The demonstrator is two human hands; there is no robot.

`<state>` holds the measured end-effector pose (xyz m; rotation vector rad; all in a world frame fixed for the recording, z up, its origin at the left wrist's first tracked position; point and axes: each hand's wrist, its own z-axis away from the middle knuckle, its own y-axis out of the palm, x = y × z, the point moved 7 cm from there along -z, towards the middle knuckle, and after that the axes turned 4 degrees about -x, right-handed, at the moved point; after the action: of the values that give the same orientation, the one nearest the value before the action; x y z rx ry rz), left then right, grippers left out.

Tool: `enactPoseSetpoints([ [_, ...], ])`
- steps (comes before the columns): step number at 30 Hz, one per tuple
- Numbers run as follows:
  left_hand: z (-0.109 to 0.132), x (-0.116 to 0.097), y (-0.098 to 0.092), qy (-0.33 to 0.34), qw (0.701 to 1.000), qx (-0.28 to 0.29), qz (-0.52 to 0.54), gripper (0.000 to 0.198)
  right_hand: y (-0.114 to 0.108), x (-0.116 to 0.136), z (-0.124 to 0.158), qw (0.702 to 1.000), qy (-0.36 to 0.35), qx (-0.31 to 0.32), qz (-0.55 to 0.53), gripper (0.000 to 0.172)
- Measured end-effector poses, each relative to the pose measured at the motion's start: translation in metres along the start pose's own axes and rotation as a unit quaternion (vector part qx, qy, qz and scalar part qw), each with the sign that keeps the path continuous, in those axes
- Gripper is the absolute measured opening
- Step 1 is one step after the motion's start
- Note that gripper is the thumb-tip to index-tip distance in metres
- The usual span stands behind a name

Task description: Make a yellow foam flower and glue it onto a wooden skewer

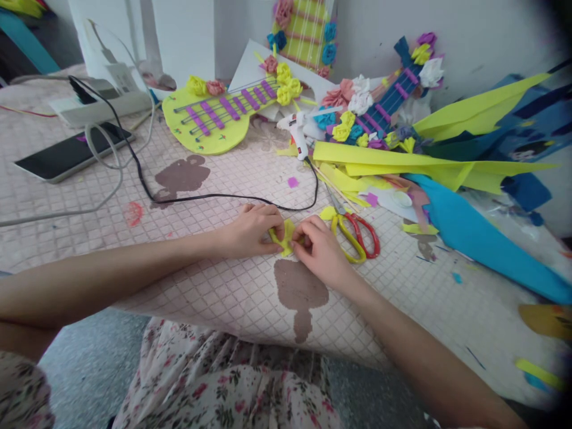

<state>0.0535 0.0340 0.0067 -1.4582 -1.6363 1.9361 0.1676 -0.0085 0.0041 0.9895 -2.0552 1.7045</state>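
Note:
Between my two hands is a small crumpled piece of yellow paper (286, 238), just above or on the quilted table cover. My left hand (254, 231) pinches its left edge between thumb and fingers. On the opposite edge, my right hand (322, 247) grips it with bent fingers, which hide part of the piece. Scissors (357, 237) with one yellow and one red handle loop lie right beside my right hand, a scrap of yellow paper (328, 213) near their blades. Behind my hands a white glue gun (297, 134) rests with its black cord (214, 195) curving across the table.
Farther back lie a yellow guitar-shaped craft (214, 119) and a blue one (379, 116) with paper flowers. A phone (74, 152) and a power strip (102, 101) with cables occupy the left. Yellow sheets (402, 158) and a blue strip (487, 238) spread over the right.

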Motion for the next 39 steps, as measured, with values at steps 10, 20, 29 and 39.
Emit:
enactPoseSetpoints([
  [10, 0.0001, -0.0002, 0.0009, 0.005, 1.0, -0.004, -0.001, 0.014, -0.0006, 0.0, 0.0003, 1.0, 0.004, 0.0, 0.007, 0.012],
  [20, -0.0003, -0.0024, 0.001, 0.005, 1.0, -0.009, -0.009, 0.028, -0.0001, 0.001, -0.0003, 1.0, 0.006, 0.0, 0.009, 0.011],
  [29, 0.0029, -0.0068, 0.0043, 0.013, 0.996, -0.052, -0.067, 0.029, 0.0, 0.0022, -0.0001, 1.0, 0.004, 0.0, 0.008, 0.012],
  [39, 0.0022, -0.0058, 0.0039, 0.011, 0.997, -0.052, -0.063, 0.028, -0.0016, 0.0009, -0.0008, 1.0, -0.003, -0.01, 0.013, 0.012],
])
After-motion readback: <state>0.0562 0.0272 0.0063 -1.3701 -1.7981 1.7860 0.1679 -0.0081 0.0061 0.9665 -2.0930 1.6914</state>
